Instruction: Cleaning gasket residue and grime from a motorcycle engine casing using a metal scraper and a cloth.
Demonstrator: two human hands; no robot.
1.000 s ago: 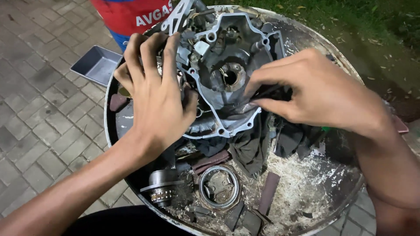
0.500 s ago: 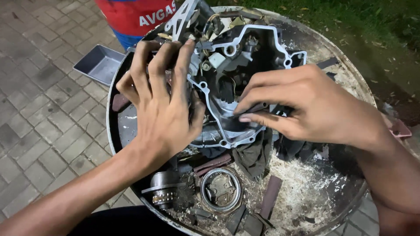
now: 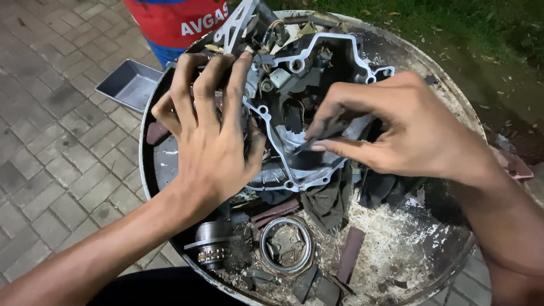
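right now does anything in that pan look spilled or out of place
Yes. Pale sawdust-like powder lies scattered over the right of the round metal pan, with dark rags and loose parts, a ring-shaped one among them. The left hand steadies the engine casing while the right hand pinches a thin dark tool.

Your left hand lies palm-down, fingers spread and curled forward, forearm running in from the lower left. Your right hand reaches in from the right, thumb and fingertips pinched together (knuckles raised, wrist bent).
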